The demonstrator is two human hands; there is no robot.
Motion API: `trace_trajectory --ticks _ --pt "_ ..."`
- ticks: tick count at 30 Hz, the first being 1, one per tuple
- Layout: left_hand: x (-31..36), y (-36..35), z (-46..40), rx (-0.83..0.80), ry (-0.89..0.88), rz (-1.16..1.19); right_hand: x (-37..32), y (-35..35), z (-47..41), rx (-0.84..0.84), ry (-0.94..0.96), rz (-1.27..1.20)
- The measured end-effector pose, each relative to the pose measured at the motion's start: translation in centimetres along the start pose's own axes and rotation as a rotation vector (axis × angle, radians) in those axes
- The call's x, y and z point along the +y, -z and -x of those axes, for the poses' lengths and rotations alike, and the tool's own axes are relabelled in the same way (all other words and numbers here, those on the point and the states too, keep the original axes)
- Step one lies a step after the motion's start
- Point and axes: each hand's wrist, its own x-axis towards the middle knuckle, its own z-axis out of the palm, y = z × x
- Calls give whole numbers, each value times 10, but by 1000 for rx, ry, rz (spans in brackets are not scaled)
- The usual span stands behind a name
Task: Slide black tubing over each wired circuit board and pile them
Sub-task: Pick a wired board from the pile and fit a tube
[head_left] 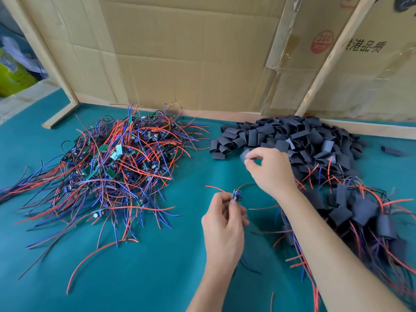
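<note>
My left hand pinched a small wired circuit board above the green counter, its long axis tilted up and away from me, red wires trailing off left and right. My right hand, just beyond the board, pinched a blurred piece of black tubing at the near edge of the loose tubing heap; I could not tell which way it pointed. Left of the board lay the bare boards' tangle, right of it the sleeved pile.
</note>
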Motion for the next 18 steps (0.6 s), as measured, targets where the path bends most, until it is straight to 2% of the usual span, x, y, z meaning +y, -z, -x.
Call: trace_trajectory --ticks 3,7,11,15,18 --pt "1 0 0 19 -2 1 -10 14 29 -41 -53 -404" --pt "3 2 1 8 -16 -7 -18 12 65 -152 -258 -913" --pt "3 3 1 2 -25 -10 -14 9 78 -238 -284 -1034" --pt "5 2 3 2 -18 12 -6 17 78 -439 -252 -1188" --pt "4 3 2 13 -4 43 -4 18 79 -441 -250 -1187"
